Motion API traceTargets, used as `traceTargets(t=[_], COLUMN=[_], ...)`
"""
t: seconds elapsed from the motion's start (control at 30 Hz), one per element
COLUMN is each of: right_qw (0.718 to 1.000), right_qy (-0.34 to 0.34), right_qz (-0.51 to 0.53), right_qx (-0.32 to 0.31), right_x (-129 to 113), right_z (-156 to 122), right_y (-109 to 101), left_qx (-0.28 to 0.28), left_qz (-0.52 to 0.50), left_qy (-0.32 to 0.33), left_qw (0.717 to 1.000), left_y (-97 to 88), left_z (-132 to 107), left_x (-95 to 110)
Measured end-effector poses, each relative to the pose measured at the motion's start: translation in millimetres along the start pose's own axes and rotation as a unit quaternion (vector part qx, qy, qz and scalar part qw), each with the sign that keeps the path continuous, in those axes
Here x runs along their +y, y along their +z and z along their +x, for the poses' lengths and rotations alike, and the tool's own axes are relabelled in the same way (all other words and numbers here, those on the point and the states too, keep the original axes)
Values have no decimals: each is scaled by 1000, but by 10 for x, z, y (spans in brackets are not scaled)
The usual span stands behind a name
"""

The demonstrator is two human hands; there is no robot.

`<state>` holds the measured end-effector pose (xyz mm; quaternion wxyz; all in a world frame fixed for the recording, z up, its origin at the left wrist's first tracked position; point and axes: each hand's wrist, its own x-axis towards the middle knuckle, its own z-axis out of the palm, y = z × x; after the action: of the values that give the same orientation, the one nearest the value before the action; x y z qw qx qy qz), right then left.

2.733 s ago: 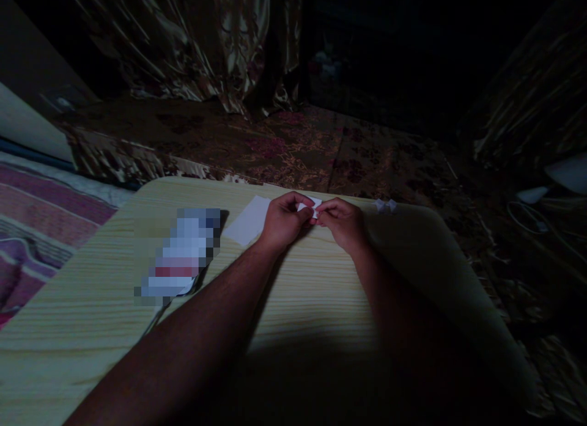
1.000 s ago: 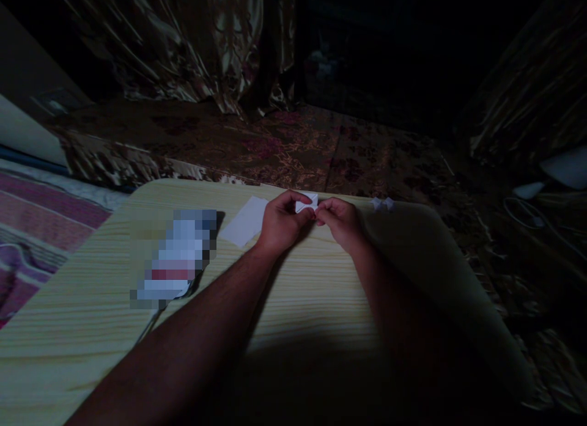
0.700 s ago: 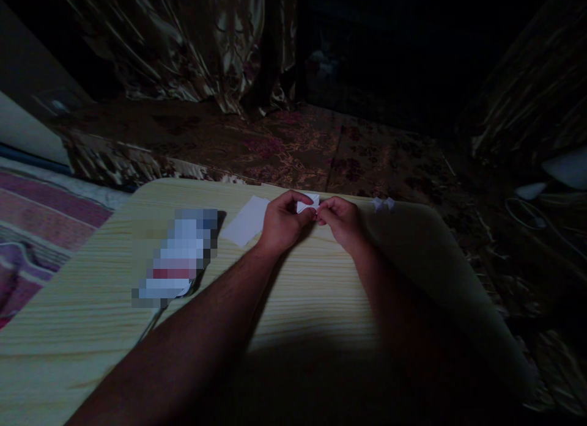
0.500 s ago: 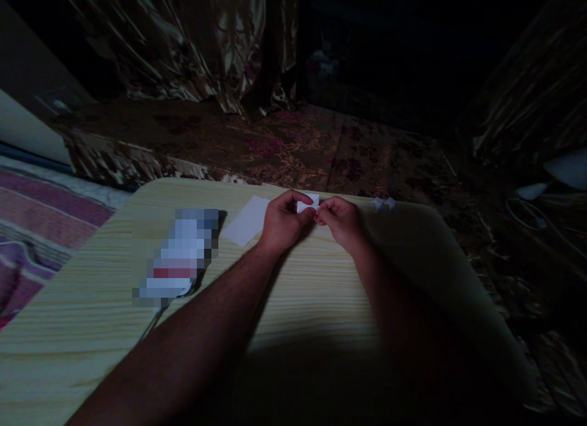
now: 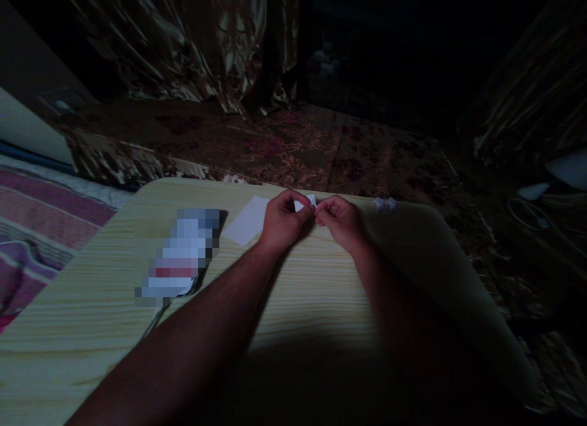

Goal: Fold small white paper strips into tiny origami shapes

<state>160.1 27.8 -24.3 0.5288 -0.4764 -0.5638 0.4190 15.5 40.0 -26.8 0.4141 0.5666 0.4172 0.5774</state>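
Observation:
Between my two hands is a small folded piece of white paper, partly hidden by the fingers. My left hand pinches it with thumb and forefinger from the left. From the right, my right hand has its fingertips pressed together at the paper's near right corner, touching or almost touching the left fingertips. A flat white sheet of paper lies on the table just left of my left hand. To the right of my right hand sit two small white folded paper pieces, close together.
The pale wooden table has rounded corners. A blurred-out device with a cable lies at its left. Beyond the far edge is a patterned cloth-covered surface below a shiny curtain. Striped bedding is at the left.
The folded paper shows less between my hands and has tilted or shifted slightly left. My right fingertips have moved a little along its edge. The other things stay in place.

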Motion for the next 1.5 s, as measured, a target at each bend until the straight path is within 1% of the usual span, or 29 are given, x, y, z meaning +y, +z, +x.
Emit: traceTargets(t=[0.13,0.23,0.33,0.57,0.77,0.9,1.03,1.27,1.33,1.5], right_qw=[1000,999,999,1000,1000,1000,1000,1000,1000,1000], right_qy=[20,23,23,14,9,15,19,5,4,6], right_qz=[13,1,7,14,5,-1,-4,-2,-9,-4], right_qx=[-14,-33,-26,2,16,9,20,17,12,7], right_x=[10,22,21,-4,10,9,-9,-12,-12,-29], right_z=[5,3,-3,-8,-5,-8,-10,-7,-8,-15], right_y=[6,4,3,2,0,5,9,-4,-6,-6], left_qx=[15,6,-8,-10,4,-9,-22,-52,-51,-28], left_qz=[-39,-97,-123,-98,-38,-46,-31,-66,-58,-56], left_qy=[-22,-41,-49,-49,-33,-33,-36,-34,-33,-45], left_qw=[999,994,991,994,999,998,999,996,996,997], left_y=[0,5,8,7,9,14,17,14,12,18], left_z=[10,19,26,25,9,0,-12,-25,-23,-25], left_x=[18,49,69,10,13,51,59,45,46,47])
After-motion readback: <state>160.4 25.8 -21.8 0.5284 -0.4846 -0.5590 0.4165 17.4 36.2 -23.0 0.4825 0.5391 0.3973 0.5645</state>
